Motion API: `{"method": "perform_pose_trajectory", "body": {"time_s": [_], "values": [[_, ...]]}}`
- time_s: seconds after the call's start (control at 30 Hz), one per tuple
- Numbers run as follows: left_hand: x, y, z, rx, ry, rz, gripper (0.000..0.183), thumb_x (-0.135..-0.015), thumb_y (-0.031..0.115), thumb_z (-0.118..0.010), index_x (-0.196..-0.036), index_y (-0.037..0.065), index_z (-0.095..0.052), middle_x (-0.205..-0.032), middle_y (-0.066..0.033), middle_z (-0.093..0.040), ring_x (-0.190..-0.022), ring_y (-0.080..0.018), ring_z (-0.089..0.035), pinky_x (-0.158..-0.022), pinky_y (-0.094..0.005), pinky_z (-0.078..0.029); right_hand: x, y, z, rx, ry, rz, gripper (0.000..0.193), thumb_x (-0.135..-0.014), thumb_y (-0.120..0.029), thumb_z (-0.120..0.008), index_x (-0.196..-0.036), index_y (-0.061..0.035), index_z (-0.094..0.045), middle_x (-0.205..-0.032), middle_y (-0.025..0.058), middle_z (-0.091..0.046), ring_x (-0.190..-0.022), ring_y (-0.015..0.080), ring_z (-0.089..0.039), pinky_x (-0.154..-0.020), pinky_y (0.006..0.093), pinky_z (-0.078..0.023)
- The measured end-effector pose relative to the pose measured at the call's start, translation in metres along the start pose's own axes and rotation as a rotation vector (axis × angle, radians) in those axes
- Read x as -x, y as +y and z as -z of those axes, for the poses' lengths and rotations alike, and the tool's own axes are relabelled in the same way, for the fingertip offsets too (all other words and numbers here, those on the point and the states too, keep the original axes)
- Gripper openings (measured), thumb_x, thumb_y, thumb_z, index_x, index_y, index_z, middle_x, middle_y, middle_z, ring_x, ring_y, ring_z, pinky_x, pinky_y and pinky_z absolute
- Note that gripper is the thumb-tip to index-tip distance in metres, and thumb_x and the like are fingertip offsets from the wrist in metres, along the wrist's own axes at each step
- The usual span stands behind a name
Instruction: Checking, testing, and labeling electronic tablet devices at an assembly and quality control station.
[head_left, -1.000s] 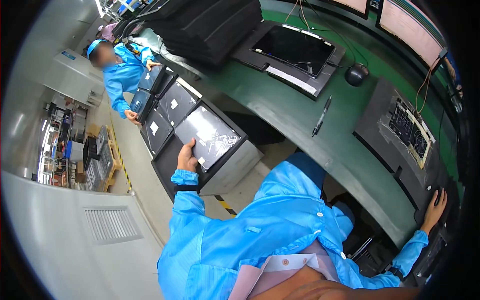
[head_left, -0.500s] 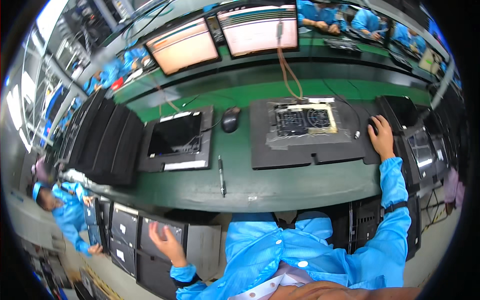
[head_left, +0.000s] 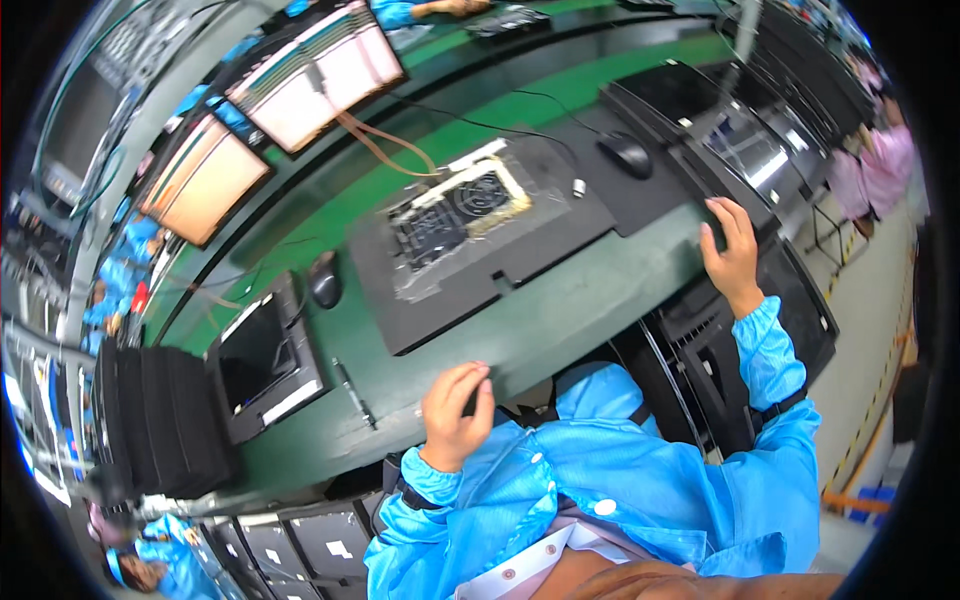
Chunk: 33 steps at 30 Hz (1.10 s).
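Observation:
My left hand (head_left: 455, 405) hovers at the front edge of the green table (head_left: 560, 315), fingers loosely curled and holding nothing. It is just below a large black opened device (head_left: 480, 240) whose fan and board lie under clear film. My right hand (head_left: 730, 250) rests flat with spread fingers at the table's right end, on the edge of a black flat unit (head_left: 745, 150). Both arms wear blue sleeves.
A black mouse (head_left: 628, 152) lies right of the opened device, another mouse (head_left: 325, 285) left of it. A pen (head_left: 355, 392) and a small black screen unit (head_left: 262, 360) lie at the left. Two monitors (head_left: 315, 70) stand behind. Stacked black units (head_left: 150, 420) stand left. People in pink (head_left: 880, 160) work at the right.
My left hand has come up from the black units low on my left to the table's front edge. The view has swung round; my right hand stays at the table's right end.

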<state>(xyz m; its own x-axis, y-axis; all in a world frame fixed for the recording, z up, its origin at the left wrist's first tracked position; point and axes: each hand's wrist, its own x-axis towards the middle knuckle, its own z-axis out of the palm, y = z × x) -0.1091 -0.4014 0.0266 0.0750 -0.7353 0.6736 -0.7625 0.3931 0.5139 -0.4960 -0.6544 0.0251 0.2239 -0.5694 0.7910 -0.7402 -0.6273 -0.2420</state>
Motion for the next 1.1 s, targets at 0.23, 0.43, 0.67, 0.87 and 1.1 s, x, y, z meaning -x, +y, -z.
{"method": "perform_pose_trajectory", "body": {"time_s": [0.23,0.43,0.67,0.87,1.1], "values": [[0.006,-0.002,-0.013,0.066,-0.063,0.180,0.018,-0.086,-0.005,-0.070,-0.104,-0.002,-0.070,-0.100,-0.0160,-0.071,-0.080,-0.0242,-0.068,-0.067,-0.0308,-0.055,-0.052,0.005,-0.068,-0.057,-0.155,0.000,0.046,-0.088,-0.024,-0.072,-0.130,-0.0073,-0.063,-0.132,0.0172,-0.059,-0.121,0.0363,-0.058,-0.102,0.0439,-0.047],[0.018,0.000,-0.012,0.103,-0.093,0.247,0.019,-0.086,0.000,-0.074,-0.104,-0.001,-0.071,-0.101,-0.0150,-0.072,-0.083,-0.0246,-0.071,-0.069,-0.0309,-0.057,-0.068,0.017,-0.121,0.143,-0.200,0.115,0.055,-0.088,-0.030,-0.073,-0.138,-0.0131,-0.059,-0.141,0.0167,-0.053,-0.127,0.0353,-0.054,-0.105,0.0455,-0.045],[0.012,0.002,-0.009,0.099,-0.083,0.315,0.018,-0.086,0.001,-0.074,-0.104,0.000,-0.072,-0.101,-0.0139,-0.072,-0.083,-0.0247,-0.071,-0.069,-0.0310,-0.057,-0.077,0.009,-0.133,-0.029,-0.287,0.096,0.044,-0.092,-0.022,-0.068,-0.134,-0.0109,-0.062,-0.140,0.0179,-0.054,-0.127,0.0370,-0.055,-0.105,0.0441,-0.047],[0.010,-0.003,-0.013,0.127,-0.086,0.323,0.018,-0.088,0.001,-0.072,-0.106,0.000,-0.072,-0.101,-0.0137,-0.071,-0.079,-0.0214,-0.067,-0.068,-0.0293,-0.054,-0.083,0.009,-0.131,-0.077,-0.289,0.049,0.038,-0.093,-0.019,-0.066,-0.130,-0.0089,-0.064,-0.137,0.0190,-0.056,-0.126,0.0371,-0.056,-0.106,0.0435,-0.047],[0.009,-0.002,-0.013,0.136,-0.081,0.307,0.017,-0.088,0.000,-0.072,-0.105,-0.001,-0.072,-0.100,-0.0137,-0.071,-0.079,-0.0216,-0.067,-0.067,-0.0296,-0.054,-0.083,0.012,-0.133,-0.075,-0.298,0.053,0.039,-0.094,-0.019,-0.066,-0.132,-0.0091,-0.063,-0.139,0.0184,-0.055,-0.128,0.0370,-0.054,-0.107,0.0432,-0.047]]}}
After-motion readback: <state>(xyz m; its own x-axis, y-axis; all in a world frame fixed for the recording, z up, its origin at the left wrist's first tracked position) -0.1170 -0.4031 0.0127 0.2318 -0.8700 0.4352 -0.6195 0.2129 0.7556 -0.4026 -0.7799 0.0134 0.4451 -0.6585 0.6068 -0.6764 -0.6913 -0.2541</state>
